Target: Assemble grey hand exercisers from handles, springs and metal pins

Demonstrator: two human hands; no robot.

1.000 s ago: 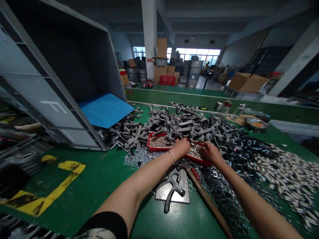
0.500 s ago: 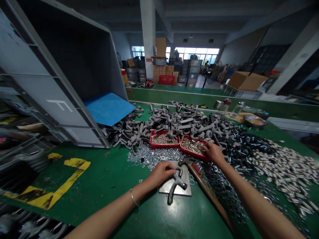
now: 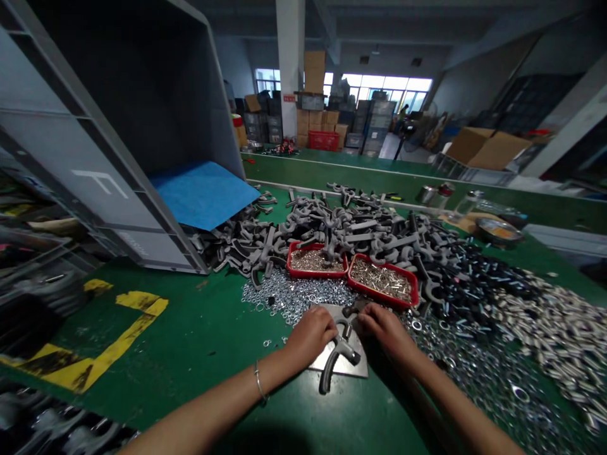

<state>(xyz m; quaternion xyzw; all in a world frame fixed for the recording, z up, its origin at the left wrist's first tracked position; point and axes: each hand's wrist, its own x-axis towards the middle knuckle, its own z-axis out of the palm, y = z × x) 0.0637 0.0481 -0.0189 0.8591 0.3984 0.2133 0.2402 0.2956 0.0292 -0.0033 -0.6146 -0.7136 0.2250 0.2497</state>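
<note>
On a small metal plate (image 3: 322, 361) lies a grey metal clamp-like part with a curved dark handle (image 3: 331, 366). My left hand (image 3: 310, 332) pinches this part at its upper left end. Just across from it, my right hand (image 3: 385, 327) has its fingertips pressed together near the part's top; whatever they hold is too small or hidden to make out. A hammer head (image 3: 351, 310) shows between the hands at the plate's top edge, its handle mostly covered by my right hand and forearm.
Two red trays (image 3: 317, 275) of small metal pins stand beyond the plate, before a heap of grey parts (image 3: 360, 227). Loose rings (image 3: 289, 297), black pieces and metal sleeves (image 3: 535, 309) spread around. A large grey crate (image 3: 142, 243) lies tipped at the left.
My right hand has come from the right-hand red tray back toward the plate, beside the grey part. The left hand keeps its hold. The view has shifted slightly.
</note>
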